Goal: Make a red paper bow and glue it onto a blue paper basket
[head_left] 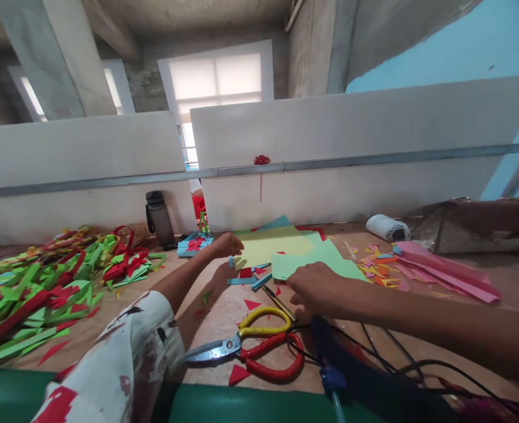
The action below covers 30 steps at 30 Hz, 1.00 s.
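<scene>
My left hand (228,245) reaches over the left side of the yellow paper sheets (268,244), its fingers apart and nothing visible in them. My right hand (310,288) is at the near edge of a pale green sheet (303,263), fingers bent downward; whether they pinch the sheet is hidden. Below the hands lie scissors (259,343) with one yellow and one red handle, blades pointing left. A pencil-like stick (278,301) and small blue strips (240,281) with red scraps (253,305) lie between the hands and the scissors.
Green and red paper strips (34,305) pile up at left. A dark bottle (160,220) stands behind them. On the right are pink sheets (448,273), a white roll (387,227), a brown bag (488,226) and black cables (431,367). A white partition (351,129) rises behind.
</scene>
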{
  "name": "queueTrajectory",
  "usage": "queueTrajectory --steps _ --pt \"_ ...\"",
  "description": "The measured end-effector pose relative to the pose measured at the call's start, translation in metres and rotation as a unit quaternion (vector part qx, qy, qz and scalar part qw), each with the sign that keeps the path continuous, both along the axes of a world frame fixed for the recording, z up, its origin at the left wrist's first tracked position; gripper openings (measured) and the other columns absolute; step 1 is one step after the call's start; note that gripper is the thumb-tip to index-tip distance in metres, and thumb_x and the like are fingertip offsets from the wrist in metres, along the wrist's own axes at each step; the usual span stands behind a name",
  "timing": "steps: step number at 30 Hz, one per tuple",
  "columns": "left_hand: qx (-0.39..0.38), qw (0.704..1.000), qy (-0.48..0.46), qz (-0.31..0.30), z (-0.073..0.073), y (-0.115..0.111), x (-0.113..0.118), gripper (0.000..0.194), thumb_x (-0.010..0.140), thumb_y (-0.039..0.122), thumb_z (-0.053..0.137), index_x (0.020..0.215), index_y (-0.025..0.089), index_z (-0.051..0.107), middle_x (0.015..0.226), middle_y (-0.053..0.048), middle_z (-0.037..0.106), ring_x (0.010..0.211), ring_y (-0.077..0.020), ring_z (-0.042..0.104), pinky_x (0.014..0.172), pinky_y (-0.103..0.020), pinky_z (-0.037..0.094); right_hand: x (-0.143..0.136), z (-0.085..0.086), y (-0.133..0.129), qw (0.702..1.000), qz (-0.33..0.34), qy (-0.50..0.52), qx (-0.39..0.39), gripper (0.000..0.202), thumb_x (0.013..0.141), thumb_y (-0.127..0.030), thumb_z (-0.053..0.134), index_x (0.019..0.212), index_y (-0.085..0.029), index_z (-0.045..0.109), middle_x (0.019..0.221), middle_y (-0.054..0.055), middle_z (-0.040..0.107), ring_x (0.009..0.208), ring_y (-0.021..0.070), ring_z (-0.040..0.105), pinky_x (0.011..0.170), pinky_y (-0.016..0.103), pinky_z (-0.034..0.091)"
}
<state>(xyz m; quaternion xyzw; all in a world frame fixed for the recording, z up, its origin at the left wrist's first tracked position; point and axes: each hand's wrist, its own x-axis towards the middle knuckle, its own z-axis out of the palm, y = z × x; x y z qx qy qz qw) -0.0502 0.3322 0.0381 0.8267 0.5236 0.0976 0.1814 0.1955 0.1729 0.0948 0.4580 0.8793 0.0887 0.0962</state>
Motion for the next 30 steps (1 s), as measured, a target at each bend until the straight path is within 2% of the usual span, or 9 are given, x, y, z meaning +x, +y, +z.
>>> queueTrajectory --steps 4,7,11,15,22,30 --pt "0.006 1.0 0.016 0.002 -0.012 0.0 -0.003 0.028 0.09 0.031 0.056 0.112 0.015 0.057 0.114 -0.007 0.058 0.096 -0.022 0.059 0.08 -0.039 0.051 -0.015 0.004 0.023 1.0 0.003 -0.02 -0.006 0.024 0.086 -0.034 0.059 0.096 -0.013 0.064 0.095 0.007 0.066 0.084 0.0182 0.062 0.072 0.035 0.049" --pt "0.017 1.0 0.012 -0.001 -0.017 -0.002 -0.009 0.028 0.09 0.031 0.056 0.113 0.015 0.057 0.114 -0.007 0.058 0.096 -0.0219 0.059 0.079 -0.039 0.052 -0.027 0.005 0.049 1.0 0.003 -0.029 -0.003 0.028 0.089 -0.035 0.055 0.11 -0.015 0.058 0.109 0.007 0.061 0.092 0.0189 0.06 0.079 0.04 0.051" --pt "0.038 0.999 -0.003 -0.002 -0.025 -0.013 -0.024 0.028 0.09 0.031 0.056 0.113 0.014 0.056 0.113 -0.008 0.058 0.094 -0.0207 0.06 0.079 -0.039 0.052 -0.048 0.0 0.086 0.999 0.015 -0.036 -0.002 0.031 0.09 -0.033 0.055 0.116 -0.016 0.055 0.115 0.008 0.058 0.097 0.0205 0.059 0.081 0.041 0.05" --pt "0.077 0.997 -0.017 0.008 -0.039 -0.022 -0.028 0.028 0.091 0.03 0.056 0.113 0.015 0.056 0.114 -0.008 0.058 0.096 -0.0209 0.059 0.081 -0.04 0.051 -0.07 -0.016 0.112 0.999 0.03 -0.04 -0.001 0.031 0.09 -0.034 0.055 0.115 -0.016 0.055 0.115 0.008 0.058 0.097 0.0208 0.059 0.081 0.042 0.05" --pt "0.123 0.99 -0.059 0.039 -0.059 -0.027 -0.027 0.027 0.092 0.032 0.053 0.114 0.017 0.056 0.117 -0.008 0.056 0.098 -0.021 0.058 0.083 -0.04 0.05 -0.089 -0.043 0.129 0.996 0.067 -0.05 -0.016 0.031 0.09 -0.033 0.055 0.116 -0.016 0.055 0.116 0.008 0.058 0.098 0.0207 0.059 0.082 0.042 0.05" --pt "0.113 0.987 -0.105 0.047 -0.065 -0.021 -0.036 0.027 0.091 0.031 0.054 0.113 0.015 0.056 0.113 -0.008 0.058 0.096 -0.021 0.059 0.082 -0.041 0.05 -0.093 -0.048 0.136 0.995 0.083 -0.052 -0.02 0.03 0.09 -0.033 0.055 0.115 -0.016 0.056 0.115 0.008 0.058 0.097 0.0205 0.059 0.081 0.041 0.05"
